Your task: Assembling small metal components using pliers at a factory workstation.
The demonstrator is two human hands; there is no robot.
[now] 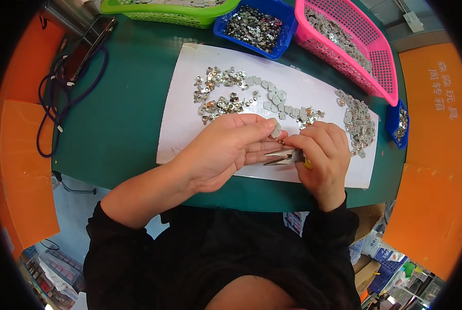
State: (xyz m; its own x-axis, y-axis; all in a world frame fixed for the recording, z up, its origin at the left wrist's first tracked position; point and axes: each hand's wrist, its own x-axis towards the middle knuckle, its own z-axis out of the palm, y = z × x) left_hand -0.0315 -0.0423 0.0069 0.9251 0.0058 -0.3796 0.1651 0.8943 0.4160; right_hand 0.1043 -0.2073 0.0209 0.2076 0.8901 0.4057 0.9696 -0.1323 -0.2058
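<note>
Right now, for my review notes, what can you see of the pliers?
The pliers have slender, tapering jaws that look like silvery metal, with the tips apart and pointing left. A bit of yellow handle shows; the rest is hidden in the grip of the right hand. They appear above the near part of the white board, just below the left hand's outstretched fingers in the picture. Whether they touch those fingers, I cannot tell.

Green table (122, 113), white board (313, 88), pale grey pieces (276, 97), silver pliers (294, 155) with yellow handle (308, 163), hot-pink latticed basket (344, 64), lime-green basket (169, 16), deep blue tray (288, 31), orange panels (417, 139), black sleeves (120, 248)
</note>
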